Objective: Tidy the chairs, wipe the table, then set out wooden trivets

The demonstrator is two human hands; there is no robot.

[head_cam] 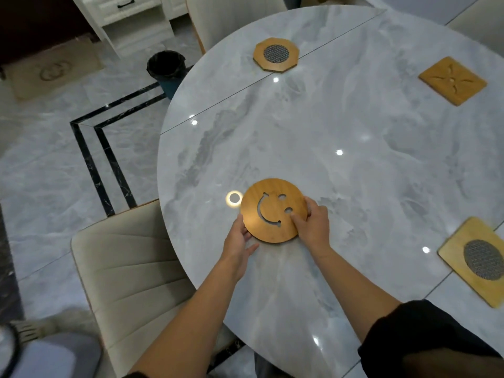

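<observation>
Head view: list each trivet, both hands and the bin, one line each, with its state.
Smiley trivet, flat on the table, between both hands.
Octagonal trivet, flat, untouched.
Carved square trivet, flat, untouched.
Mesh square trivet, flat, untouched.
Left hand, touches the smiley trivet's near edge.
Right hand, grips its right edge.
Bin, upright, bag-lined.
</observation>
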